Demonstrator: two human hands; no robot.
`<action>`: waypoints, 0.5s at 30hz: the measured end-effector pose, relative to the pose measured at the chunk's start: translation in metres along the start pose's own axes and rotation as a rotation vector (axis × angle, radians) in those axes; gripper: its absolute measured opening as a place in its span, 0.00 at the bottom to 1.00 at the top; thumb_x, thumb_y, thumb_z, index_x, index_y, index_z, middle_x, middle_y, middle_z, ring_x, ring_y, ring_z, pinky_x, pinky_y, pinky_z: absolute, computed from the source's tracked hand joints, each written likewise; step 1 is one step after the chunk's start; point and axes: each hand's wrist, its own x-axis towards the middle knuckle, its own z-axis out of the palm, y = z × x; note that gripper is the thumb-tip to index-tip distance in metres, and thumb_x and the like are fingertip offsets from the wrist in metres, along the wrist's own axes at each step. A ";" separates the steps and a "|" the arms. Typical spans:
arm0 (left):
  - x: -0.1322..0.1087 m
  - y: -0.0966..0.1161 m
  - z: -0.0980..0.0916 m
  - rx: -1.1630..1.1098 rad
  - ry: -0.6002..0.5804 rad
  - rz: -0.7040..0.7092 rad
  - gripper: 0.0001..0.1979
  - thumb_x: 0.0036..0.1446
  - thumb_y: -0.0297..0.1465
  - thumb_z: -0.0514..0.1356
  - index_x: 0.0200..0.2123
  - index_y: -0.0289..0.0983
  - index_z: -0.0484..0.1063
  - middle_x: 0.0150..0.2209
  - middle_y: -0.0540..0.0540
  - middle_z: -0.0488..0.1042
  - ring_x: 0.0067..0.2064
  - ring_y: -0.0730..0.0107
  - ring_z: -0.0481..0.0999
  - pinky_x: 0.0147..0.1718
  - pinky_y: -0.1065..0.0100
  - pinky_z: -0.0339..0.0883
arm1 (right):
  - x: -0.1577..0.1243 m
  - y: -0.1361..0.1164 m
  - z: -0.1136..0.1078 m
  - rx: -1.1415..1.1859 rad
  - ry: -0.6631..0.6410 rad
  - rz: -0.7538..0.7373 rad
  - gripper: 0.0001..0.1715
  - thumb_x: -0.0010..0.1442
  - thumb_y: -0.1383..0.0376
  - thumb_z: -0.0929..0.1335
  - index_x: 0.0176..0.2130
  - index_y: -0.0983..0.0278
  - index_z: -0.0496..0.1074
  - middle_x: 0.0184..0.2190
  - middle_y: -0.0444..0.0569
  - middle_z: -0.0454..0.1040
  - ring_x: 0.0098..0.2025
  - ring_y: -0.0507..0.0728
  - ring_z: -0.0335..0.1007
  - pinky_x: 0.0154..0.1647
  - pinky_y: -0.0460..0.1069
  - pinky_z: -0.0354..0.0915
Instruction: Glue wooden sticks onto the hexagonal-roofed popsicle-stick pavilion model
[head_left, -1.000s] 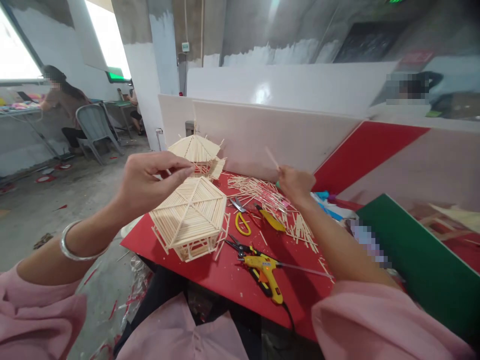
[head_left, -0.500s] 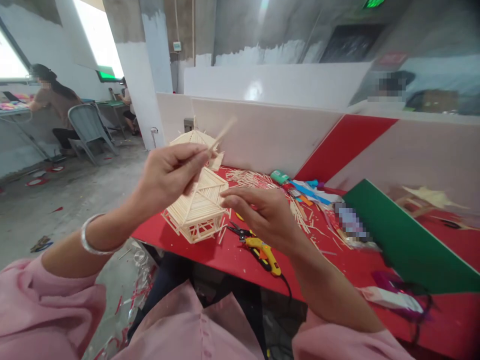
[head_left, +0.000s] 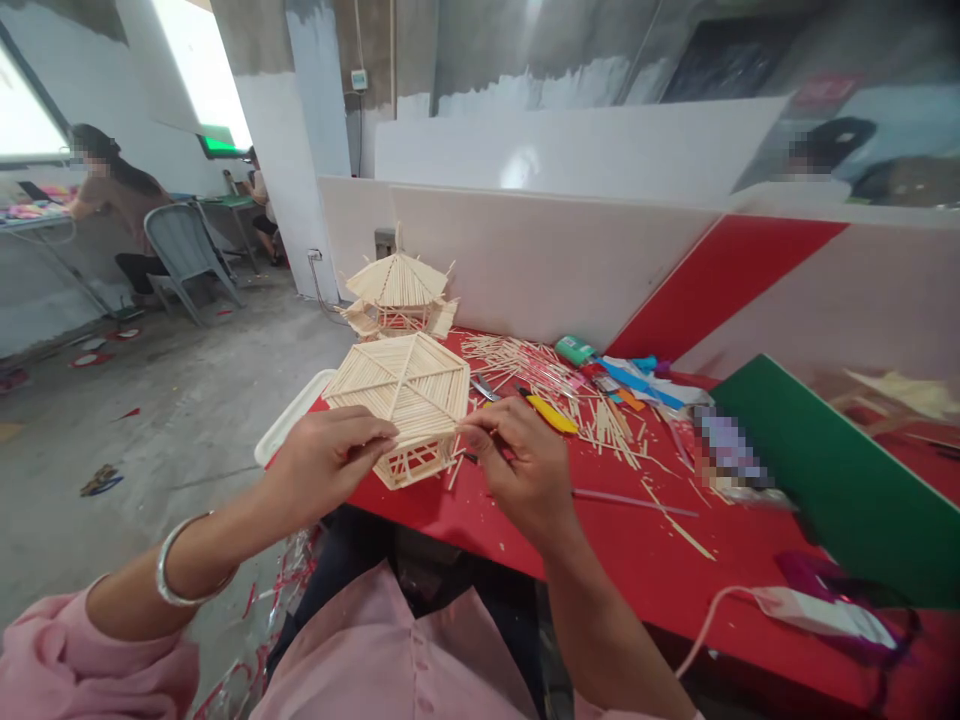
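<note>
I have the left grip (head_left: pixel 326 452) and right grip (head_left: pixel 525 465) pinched closed on a stick (head_left: pixel 429 437), lengthwise along the roof (head_left: pixel 390 385) at its near edge.

Grey chair (head_left: pixel 172 235) on littered floor (head_left: pixel 247 345)

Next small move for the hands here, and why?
Probably press the thin pale wooden stick evenly against the near edge of the hexagonal pale wooden-stick roof: the left hand and right hand pinch near that edge's two ends, and the stick seems to span between them.
</note>
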 end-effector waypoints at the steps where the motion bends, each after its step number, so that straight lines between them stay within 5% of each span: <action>1: 0.000 -0.001 -0.003 0.008 0.016 0.000 0.09 0.63 0.27 0.57 0.36 0.36 0.79 0.31 0.46 0.78 0.31 0.73 0.76 0.30 0.73 0.67 | 0.002 0.003 -0.005 0.004 0.010 0.041 0.09 0.65 0.61 0.67 0.33 0.60 0.75 0.31 0.45 0.75 0.34 0.53 0.72 0.36 0.48 0.68; 5: -0.003 -0.008 -0.010 0.105 0.070 0.006 0.13 0.62 0.25 0.54 0.41 0.36 0.79 0.36 0.44 0.77 0.35 0.72 0.76 0.32 0.73 0.68 | -0.012 0.034 -0.038 -0.011 0.068 0.329 0.16 0.65 0.56 0.64 0.49 0.57 0.73 0.40 0.48 0.77 0.37 0.55 0.75 0.34 0.49 0.69; 10: -0.008 -0.017 -0.005 0.138 0.002 -0.037 0.13 0.62 0.25 0.54 0.40 0.38 0.79 0.35 0.47 0.78 0.34 0.74 0.76 0.33 0.73 0.68 | -0.084 0.108 -0.073 -0.530 -0.149 0.664 0.18 0.58 0.57 0.64 0.42 0.62 0.76 0.41 0.55 0.79 0.36 0.61 0.76 0.37 0.55 0.69; 15: -0.011 -0.016 0.000 0.137 0.018 -0.089 0.10 0.62 0.27 0.56 0.36 0.38 0.78 0.35 0.48 0.79 0.34 0.73 0.77 0.33 0.73 0.68 | -0.144 0.137 -0.072 -0.613 -0.233 0.796 0.21 0.59 0.53 0.62 0.42 0.62 0.76 0.42 0.56 0.80 0.37 0.62 0.78 0.34 0.54 0.70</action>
